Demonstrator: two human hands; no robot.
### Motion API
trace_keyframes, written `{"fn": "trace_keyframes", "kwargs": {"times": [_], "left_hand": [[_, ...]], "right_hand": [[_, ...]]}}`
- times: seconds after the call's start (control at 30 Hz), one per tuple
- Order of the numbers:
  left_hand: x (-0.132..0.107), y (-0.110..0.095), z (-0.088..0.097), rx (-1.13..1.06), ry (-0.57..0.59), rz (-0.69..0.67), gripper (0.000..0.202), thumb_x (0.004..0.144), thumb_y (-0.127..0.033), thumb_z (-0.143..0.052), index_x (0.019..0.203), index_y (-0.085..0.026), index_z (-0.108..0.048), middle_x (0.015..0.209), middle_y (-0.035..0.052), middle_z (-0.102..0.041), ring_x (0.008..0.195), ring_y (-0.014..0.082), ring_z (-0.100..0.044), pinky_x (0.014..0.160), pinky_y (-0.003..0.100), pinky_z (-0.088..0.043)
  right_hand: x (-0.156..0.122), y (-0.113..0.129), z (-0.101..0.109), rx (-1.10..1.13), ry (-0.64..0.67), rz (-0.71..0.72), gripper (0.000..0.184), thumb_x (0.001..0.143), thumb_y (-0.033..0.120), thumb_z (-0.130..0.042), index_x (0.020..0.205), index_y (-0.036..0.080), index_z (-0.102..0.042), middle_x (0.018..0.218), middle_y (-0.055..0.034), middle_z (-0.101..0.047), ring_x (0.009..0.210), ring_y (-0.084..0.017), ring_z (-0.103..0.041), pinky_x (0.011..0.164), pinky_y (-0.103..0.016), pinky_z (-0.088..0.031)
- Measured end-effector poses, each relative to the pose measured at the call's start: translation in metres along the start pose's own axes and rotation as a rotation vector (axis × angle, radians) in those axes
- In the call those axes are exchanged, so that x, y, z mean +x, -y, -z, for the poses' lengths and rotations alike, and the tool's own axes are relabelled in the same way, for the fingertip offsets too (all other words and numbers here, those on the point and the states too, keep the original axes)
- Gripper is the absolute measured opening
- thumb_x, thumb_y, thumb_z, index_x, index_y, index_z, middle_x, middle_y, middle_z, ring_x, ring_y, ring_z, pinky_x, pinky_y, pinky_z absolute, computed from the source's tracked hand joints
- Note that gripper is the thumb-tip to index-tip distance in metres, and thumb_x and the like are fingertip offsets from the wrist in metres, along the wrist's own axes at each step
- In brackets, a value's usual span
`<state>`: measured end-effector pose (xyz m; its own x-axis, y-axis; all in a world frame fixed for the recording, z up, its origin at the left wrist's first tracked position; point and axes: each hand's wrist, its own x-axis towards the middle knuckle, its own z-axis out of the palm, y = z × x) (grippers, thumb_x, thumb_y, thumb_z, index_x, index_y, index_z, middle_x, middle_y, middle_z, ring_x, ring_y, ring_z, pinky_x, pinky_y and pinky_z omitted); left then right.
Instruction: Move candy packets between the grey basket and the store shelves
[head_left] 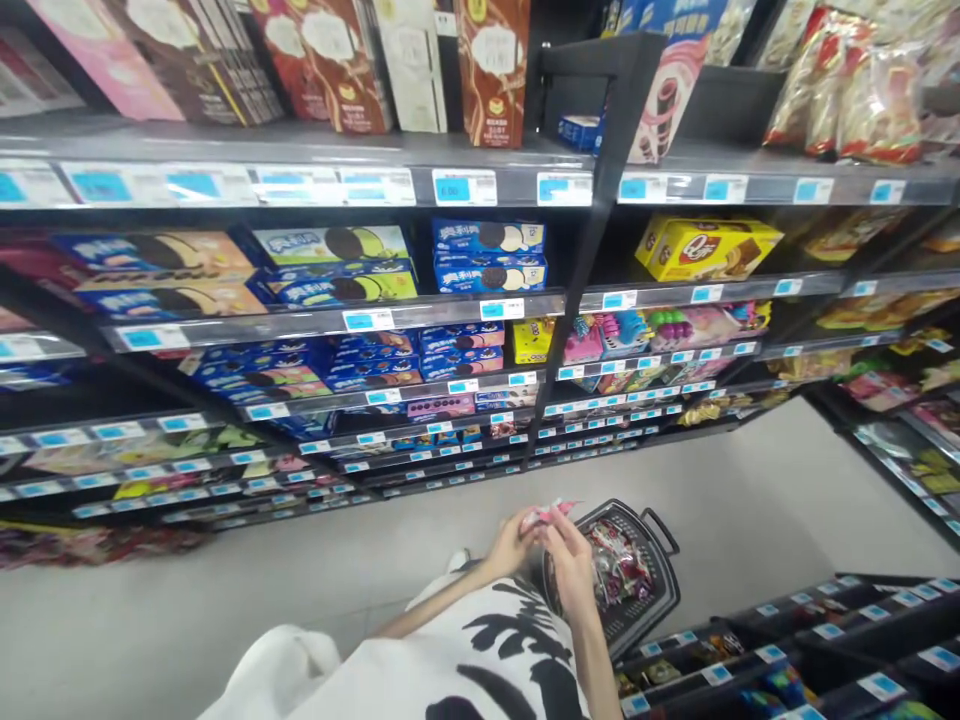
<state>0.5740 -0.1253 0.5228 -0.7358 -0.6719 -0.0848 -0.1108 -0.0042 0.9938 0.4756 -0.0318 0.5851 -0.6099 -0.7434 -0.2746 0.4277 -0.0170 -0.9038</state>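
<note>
Both of my hands meet low in the picture, above a dark shopping basket (pixel 660 590) that stands on the floor. My left hand (pixel 512 543) and my right hand (pixel 568 552) are both closed on a small pink and white packet (pixel 546 513), held between their fingertips. The basket holds several wrapped snacks in red and clear wrappers (pixel 619 570). My white top with black print (pixel 480 660) fills the bottom middle.
Shelves of biscuit and snack boxes with blue price tags run along the left and ahead: blue cookie boxes (pixel 489 256), a yellow box (pixel 705 248). More shelving stands at the right (pixel 900 450) and at the lower right (pixel 787 650). A pale floor aisle (pixel 750 470) runs between.
</note>
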Motion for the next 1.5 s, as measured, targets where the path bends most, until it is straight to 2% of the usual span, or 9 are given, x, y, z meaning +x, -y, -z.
{"fn": "trace_keyframes", "kwargs": {"times": [0.2,0.3,0.4,0.5,0.73,0.9,1.17,1.33,1.5], "left_hand": [[-0.01,-0.013,0.006,-0.43,0.216,0.196,0.072,0.072,-0.058,-0.083,0.119,-0.005,-0.068,0.117,0.02,-0.071,0.11,0.0325,-0.068,0.101,0.042,-0.052],[-0.016,-0.022,0.007,-0.409,0.319,0.275,0.073,0.058,-0.04,-0.095,0.117,-0.006,-0.069,0.115,0.0184,-0.071,0.106,0.0313,-0.069,0.096,0.039,-0.054],[-0.018,-0.025,0.003,-0.329,0.383,0.318,0.071,0.051,-0.027,-0.097,0.113,-0.008,-0.07,0.11,0.0146,-0.073,0.1,0.0286,-0.07,0.089,0.035,-0.055],[-0.018,-0.025,-0.002,-0.307,0.416,0.335,0.067,0.052,-0.022,-0.094,0.113,-0.009,-0.069,0.105,0.0118,-0.074,0.097,0.026,-0.07,0.087,0.032,-0.055],[-0.005,-0.03,-0.01,-0.357,0.507,0.266,0.07,0.058,-0.016,-0.09,0.122,-0.01,-0.062,0.119,0.0135,-0.07,0.102,0.0264,-0.068,0.09,0.033,-0.054],[0.003,-0.029,-0.021,-0.26,0.427,0.213,0.068,0.059,-0.018,-0.089,0.121,-0.011,-0.063,0.116,0.0106,-0.071,0.101,0.024,-0.068,0.089,0.03,-0.054],[0.003,-0.008,-0.018,-0.094,-0.025,0.177,0.043,0.066,-0.039,-0.087,0.097,-0.013,-0.072,0.098,0.0107,-0.075,0.088,0.0234,-0.071,0.082,0.034,-0.057],[-0.003,-0.018,-0.009,0.051,-0.058,0.022,0.018,0.078,-0.033,-0.078,0.087,-0.017,-0.076,0.084,0.007,-0.074,0.08,0.0214,-0.07,0.08,0.034,-0.057],[-0.008,-0.036,0.001,0.426,0.382,-0.706,0.022,0.095,-0.017,-0.058,0.107,-0.024,-0.075,0.094,0.0059,-0.075,0.098,0.0206,-0.07,0.082,0.032,-0.054]], "right_hand": [[0.013,0.007,0.034,-0.223,-0.349,0.132,0.05,0.075,0.052,-0.079,0.109,0.017,-0.073,0.115,-0.0126,-0.071,0.107,-0.03,-0.066,0.096,-0.041,-0.053],[0.015,0.015,0.043,-0.203,-0.264,0.066,0.053,0.075,0.054,-0.08,0.111,0.016,-0.072,0.117,-0.0113,-0.071,0.111,-0.029,-0.065,0.096,-0.039,-0.052],[0.008,0.016,0.039,-0.144,-0.101,-0.055,0.043,0.072,0.055,-0.083,0.088,0.015,-0.074,0.088,-0.0078,-0.074,0.085,-0.027,-0.07,0.074,-0.035,-0.057],[0.003,0.01,0.031,0.014,-0.187,-0.049,0.042,0.07,0.054,-0.085,0.071,0.016,-0.069,0.072,-0.0044,-0.07,0.067,-0.023,-0.067,0.061,-0.032,-0.054],[0.003,0.004,0.034,0.255,-0.442,-0.062,0.045,0.06,0.051,-0.092,0.075,0.015,-0.07,0.075,-0.0062,-0.073,0.066,-0.023,-0.069,0.064,-0.034,-0.058],[0.006,0.01,0.042,0.306,-0.519,-0.028,0.044,0.059,0.048,-0.093,0.073,0.015,-0.067,0.079,-0.0069,-0.073,0.073,-0.025,-0.07,0.068,-0.035,-0.06],[0.013,0.004,0.054,0.325,-0.41,-0.086,0.047,0.069,0.047,-0.087,0.103,0.023,-0.065,0.107,-0.0039,-0.072,0.098,-0.021,-0.069,0.072,-0.028,-0.058],[0.016,-0.002,0.047,0.446,-0.174,-0.147,0.05,0.081,0.061,-0.074,0.117,0.028,-0.062,0.124,-0.0037,-0.067,0.113,-0.023,-0.065,0.089,-0.038,-0.058],[0.017,-0.002,0.037,0.643,-0.094,-0.133,0.061,0.078,0.068,-0.067,0.121,0.025,-0.064,0.12,-0.0081,-0.07,0.121,-0.033,-0.062,0.099,-0.051,-0.053]]}}
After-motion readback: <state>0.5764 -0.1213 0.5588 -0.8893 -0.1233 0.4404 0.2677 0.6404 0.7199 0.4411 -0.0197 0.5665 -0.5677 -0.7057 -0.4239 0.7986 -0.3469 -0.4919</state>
